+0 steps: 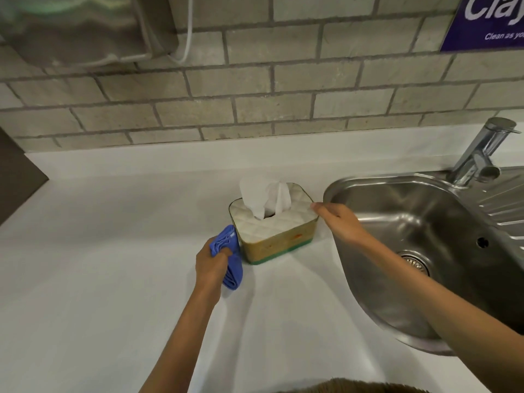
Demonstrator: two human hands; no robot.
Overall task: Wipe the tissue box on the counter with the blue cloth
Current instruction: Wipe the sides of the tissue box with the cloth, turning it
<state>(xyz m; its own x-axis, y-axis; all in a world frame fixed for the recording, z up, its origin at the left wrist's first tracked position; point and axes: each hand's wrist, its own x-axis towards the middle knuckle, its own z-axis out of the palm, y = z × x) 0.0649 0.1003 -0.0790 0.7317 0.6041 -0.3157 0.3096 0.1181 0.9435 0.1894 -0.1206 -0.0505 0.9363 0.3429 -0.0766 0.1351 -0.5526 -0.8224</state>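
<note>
We see the tissue box (273, 225) standing upright on the white table (113, 251), just left of the steel sink (425, 222), with a white tissue (263, 197) sticking up from the slot in its quilted top. The left hand (211, 265) has its grip closed around the folded blue cloth (229, 256); the cloth is pressed against the box's left end wall, its lower fold hanging toward the table. The right hand (337, 222) reaches across the sink's near rim, fingertips touching the box's right top corner; its grip looks loose, fingers extended rather than wrapped (whether the thumb pinches the far side we cannot tell). The box's near side shows a tan face with a green band along the base. A chrome tap (482, 151) stands behind the sink at right. A grey brick wall (255, 95) backs the table, with a purple sign (487, 21) at upper right
</note>
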